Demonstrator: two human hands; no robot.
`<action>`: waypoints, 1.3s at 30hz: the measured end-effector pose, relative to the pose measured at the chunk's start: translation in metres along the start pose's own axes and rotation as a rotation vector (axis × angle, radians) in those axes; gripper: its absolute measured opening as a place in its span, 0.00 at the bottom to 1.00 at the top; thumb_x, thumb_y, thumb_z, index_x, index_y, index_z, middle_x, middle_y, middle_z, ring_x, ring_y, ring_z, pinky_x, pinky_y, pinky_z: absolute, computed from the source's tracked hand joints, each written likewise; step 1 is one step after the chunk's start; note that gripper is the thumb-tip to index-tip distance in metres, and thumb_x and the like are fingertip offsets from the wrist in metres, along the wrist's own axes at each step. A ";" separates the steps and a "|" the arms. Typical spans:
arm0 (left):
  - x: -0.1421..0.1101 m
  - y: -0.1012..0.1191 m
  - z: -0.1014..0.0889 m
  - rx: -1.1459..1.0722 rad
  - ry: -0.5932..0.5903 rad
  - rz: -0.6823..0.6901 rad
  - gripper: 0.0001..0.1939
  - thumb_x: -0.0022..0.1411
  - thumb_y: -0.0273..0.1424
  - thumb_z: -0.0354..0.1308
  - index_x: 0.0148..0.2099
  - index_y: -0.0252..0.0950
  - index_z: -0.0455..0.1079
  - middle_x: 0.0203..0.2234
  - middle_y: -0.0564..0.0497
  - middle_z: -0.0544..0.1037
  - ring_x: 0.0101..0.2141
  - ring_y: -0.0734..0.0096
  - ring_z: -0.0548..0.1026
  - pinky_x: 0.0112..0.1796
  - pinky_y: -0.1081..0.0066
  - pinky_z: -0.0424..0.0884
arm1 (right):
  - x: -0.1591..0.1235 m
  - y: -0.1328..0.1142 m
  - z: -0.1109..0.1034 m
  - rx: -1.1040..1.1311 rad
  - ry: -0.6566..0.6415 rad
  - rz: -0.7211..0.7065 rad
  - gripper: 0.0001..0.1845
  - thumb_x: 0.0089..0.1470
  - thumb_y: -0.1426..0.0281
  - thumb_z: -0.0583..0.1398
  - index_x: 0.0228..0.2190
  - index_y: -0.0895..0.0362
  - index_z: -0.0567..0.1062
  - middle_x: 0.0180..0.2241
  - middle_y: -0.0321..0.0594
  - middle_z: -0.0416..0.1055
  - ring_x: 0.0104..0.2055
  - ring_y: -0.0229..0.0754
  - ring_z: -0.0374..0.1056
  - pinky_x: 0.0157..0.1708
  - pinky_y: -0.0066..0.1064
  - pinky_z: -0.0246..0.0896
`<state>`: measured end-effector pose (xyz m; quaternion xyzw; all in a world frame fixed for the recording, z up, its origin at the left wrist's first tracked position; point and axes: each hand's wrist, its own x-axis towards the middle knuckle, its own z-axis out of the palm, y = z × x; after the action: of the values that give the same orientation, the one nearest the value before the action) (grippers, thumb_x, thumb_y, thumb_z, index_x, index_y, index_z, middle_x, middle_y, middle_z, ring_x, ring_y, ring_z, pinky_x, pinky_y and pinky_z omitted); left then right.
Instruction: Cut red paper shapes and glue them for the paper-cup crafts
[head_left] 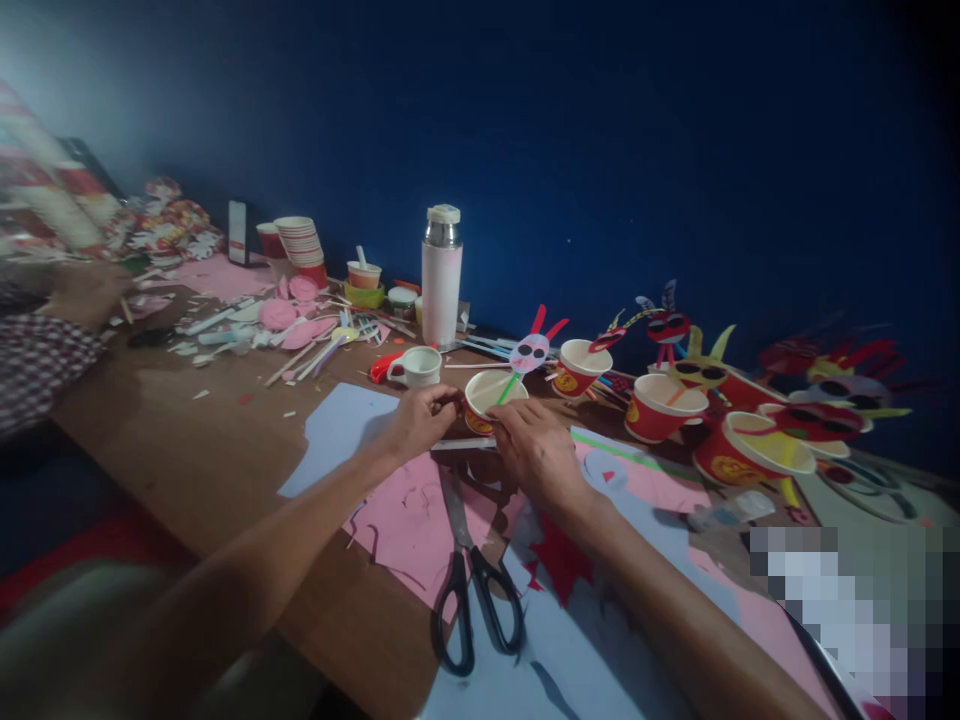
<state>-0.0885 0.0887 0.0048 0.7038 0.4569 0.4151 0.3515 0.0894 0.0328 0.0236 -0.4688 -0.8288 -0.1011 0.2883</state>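
Note:
A red and white paper cup (495,388) stands between my hands, with a pale paper face (529,352) on a green stick rising from it. The face has red ears and dark eyes. At the cup's left side, my left hand (422,420) is closed in a pinch; what lies between the fingertips is too small to make out. My right hand (538,445) has its fingers bent at the cup's right front rim and appears to grip it. Below the hands lie black-handled scissors (471,585), on pink paper (405,515) and white paper (480,690).
Several decorated cups (666,415) stand to the right. A white mug (420,368) and a white flask (442,285) are behind my hands. Stacked cups (300,245), pink paper pieces (279,314) and scraps lie left, near another person's hand (90,292). A blue wall (562,150) bounds the table.

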 end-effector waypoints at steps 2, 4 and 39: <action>0.000 -0.002 0.000 -0.009 -0.005 -0.010 0.12 0.53 0.31 0.52 0.37 0.34 0.73 0.25 0.54 0.76 0.21 0.77 0.69 0.23 0.78 0.67 | 0.001 0.001 0.000 -0.004 -0.004 0.002 0.09 0.58 0.76 0.53 0.37 0.59 0.73 0.33 0.45 0.73 0.39 0.46 0.65 0.39 0.33 0.59; -0.001 -0.002 0.000 -0.018 -0.009 -0.028 0.12 0.54 0.31 0.51 0.37 0.34 0.73 0.24 0.55 0.75 0.20 0.77 0.68 0.22 0.78 0.66 | 0.001 0.001 0.000 -0.008 -0.008 0.003 0.09 0.58 0.76 0.53 0.37 0.59 0.73 0.33 0.45 0.73 0.39 0.46 0.65 0.39 0.33 0.59; 0.003 0.005 -0.015 -0.013 0.114 -0.052 0.14 0.52 0.29 0.52 0.40 0.33 0.73 0.23 0.53 0.76 0.19 0.75 0.70 0.23 0.76 0.67 | 0.012 0.003 -0.003 -0.109 0.018 0.002 0.09 0.54 0.74 0.55 0.38 0.60 0.73 0.33 0.46 0.73 0.41 0.49 0.64 0.38 0.35 0.59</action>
<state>-0.0998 0.0911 0.0165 0.6645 0.4918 0.4482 0.3402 0.0887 0.0416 0.0327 -0.4837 -0.8190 -0.1502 0.2697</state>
